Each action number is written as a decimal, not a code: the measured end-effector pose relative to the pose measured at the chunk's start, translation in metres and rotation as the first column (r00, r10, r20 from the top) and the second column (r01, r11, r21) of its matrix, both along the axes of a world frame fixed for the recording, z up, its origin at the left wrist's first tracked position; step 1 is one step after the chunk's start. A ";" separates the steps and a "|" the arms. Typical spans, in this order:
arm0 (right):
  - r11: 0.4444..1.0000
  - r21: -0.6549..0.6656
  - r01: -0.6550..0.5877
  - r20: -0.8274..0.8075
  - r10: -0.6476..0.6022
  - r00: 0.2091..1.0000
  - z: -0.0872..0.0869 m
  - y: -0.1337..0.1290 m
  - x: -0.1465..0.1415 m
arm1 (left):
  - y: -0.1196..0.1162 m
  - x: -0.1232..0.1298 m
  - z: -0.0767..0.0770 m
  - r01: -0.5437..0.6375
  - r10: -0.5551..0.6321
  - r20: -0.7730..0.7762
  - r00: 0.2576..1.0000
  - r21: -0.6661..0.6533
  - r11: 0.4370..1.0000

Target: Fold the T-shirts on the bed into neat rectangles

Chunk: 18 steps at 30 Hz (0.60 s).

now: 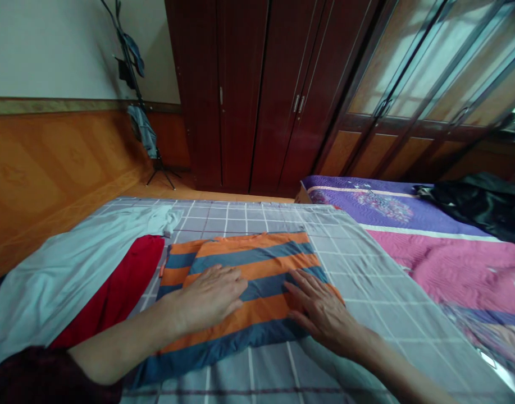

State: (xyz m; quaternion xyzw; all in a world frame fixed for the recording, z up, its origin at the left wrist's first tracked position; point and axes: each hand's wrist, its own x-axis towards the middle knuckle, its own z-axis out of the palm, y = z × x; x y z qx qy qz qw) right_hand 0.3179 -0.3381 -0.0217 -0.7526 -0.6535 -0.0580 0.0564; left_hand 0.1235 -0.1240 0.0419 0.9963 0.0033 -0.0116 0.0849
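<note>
An orange and blue-grey striped garment (257, 270) lies folded into a rough rectangle on the grey checked bed sheet (358, 269). Its lower left corner sticks out toward me. My left hand (217, 294) rests flat on the middle left of the stripes, fingers stretched out and pointing right. On the right side of the cloth lies my right hand (318, 308), fingers spread and pointing up and left. Neither hand grips the fabric.
Left of the striped garment are a red cloth (118, 292) and a pale, light-blue cloth (80, 264). A purple and pink bed (425, 241) with a black garment (480, 202) stands at right. Behind are a dark red wardrobe (257, 101) and a coat stand (133, 73).
</note>
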 end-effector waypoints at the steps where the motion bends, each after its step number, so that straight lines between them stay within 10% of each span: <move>1: 1.000 -0.003 0.011 0.010 -0.011 1.000 -0.002 -0.010 -0.004 | 0.001 0.018 0.006 0.019 -0.020 0.030 0.999 0.008 1.000; 5: 0.995 0.085 0.045 0.041 -0.048 0.998 -0.013 -0.045 -0.010 | 0.004 0.103 0.013 0.059 -0.056 0.127 0.990 -0.020 0.998; 10: 0.973 0.168 0.155 0.027 -0.162 0.986 -0.026 -0.085 -0.014 | 0.002 0.191 -0.018 0.058 -0.048 0.146 0.988 -0.065 0.996; 18: 0.887 0.246 0.390 -0.039 -0.393 0.919 -0.038 -0.101 -0.014 | 0.003 0.235 -0.049 0.065 -0.061 0.100 0.993 -0.045 0.997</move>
